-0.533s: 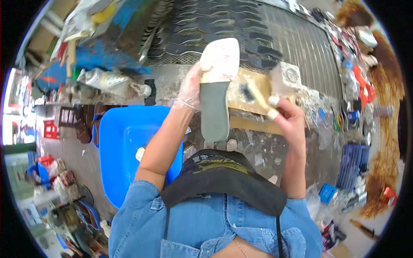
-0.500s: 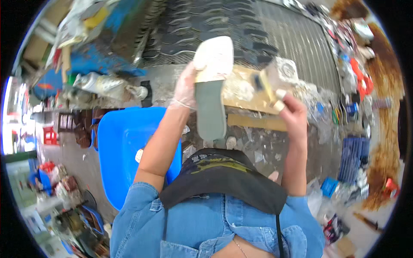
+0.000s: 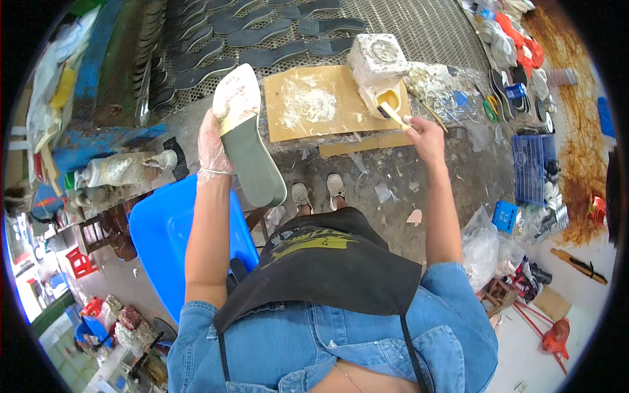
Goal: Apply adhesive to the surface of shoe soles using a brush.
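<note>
My left hand (image 3: 213, 147), in a clear thin plastic glove, is closed round the side of a shoe sole (image 3: 252, 157). Cream-white covers the sole's front part; its heel part is grey-green, and it tilts with the toe up and left. In the bare fingers of my right hand (image 3: 429, 140) is a small brush (image 3: 397, 118) with a pale handle. The brush's dark tip is at the round opening of a white, glue-crusted container (image 3: 380, 60), where yellowish stuff shows inside. Under the container lies a brown cardboard sheet (image 3: 280, 121) with dried white smears.
Rows of dark soles (image 3: 265, 34) lie on a metal mesh surface (image 3: 419, 29) beyond the cardboard. A blue plastic tub (image 3: 164, 229) stands at my left. Scissors (image 3: 490, 108) and loose soles are at the right, above a blue crate (image 3: 529, 167). A crusted bottle (image 3: 124, 169) lies at left.
The sole has moved left and tilted, still in my left hand. My right hand has brought the brush to the container's opening. The whole view has shifted.
</note>
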### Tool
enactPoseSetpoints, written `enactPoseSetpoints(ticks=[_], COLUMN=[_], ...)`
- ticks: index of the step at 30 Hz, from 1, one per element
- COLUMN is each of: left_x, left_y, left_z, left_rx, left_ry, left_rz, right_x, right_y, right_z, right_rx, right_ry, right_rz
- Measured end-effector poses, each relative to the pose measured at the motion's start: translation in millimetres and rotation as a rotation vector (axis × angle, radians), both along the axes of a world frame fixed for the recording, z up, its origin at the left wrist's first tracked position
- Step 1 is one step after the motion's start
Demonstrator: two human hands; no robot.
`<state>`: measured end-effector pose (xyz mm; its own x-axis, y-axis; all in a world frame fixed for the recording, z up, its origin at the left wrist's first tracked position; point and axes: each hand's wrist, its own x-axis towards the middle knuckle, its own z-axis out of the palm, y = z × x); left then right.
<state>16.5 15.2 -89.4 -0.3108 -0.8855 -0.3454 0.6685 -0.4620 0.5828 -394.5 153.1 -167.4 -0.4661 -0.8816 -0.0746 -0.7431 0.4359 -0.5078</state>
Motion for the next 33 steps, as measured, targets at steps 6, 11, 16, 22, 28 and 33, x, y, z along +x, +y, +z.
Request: enactPoseSetpoints(ticks=[6, 11, 16, 22, 28, 33], left_x=[-24.2, -24.0, -19.7, -3.1, -4.8, 3.1], left_y=[13.0, 16.5, 19.4, 7.8, 2.1, -3.4], left_z=[30.1, 54.5, 80.2, 79.7, 94.3, 93.5], left_rx=[0.016, -0.177, -0.348, -0.377, -0.285, -0.393], left_ry=[-0.171, -0.138, -0.134, -0.27, -0.233, -0.299], left_rz=[-0.029, -0.185, -0.206, -0.077, 0.01, -0.041], right_x=[42.4, 127.2, 137.9, 163.7, 178.3, 176.9], right_y=[-6.4, -45.9, -81.3, -45.3, -36.5, -44.1], right_z=[19.6, 137.1, 163.9, 179.5, 185.9, 200.3], right_rx=[-0.071, -0.432, -0.509, -0.371, -0.491, -0.439], right_ry=[-0.756, -0.931, -0.757, -0.569, -0.3, -0.43], right_rz=[0.054, 0.311, 0.321, 0.493, 0.634, 0.627])
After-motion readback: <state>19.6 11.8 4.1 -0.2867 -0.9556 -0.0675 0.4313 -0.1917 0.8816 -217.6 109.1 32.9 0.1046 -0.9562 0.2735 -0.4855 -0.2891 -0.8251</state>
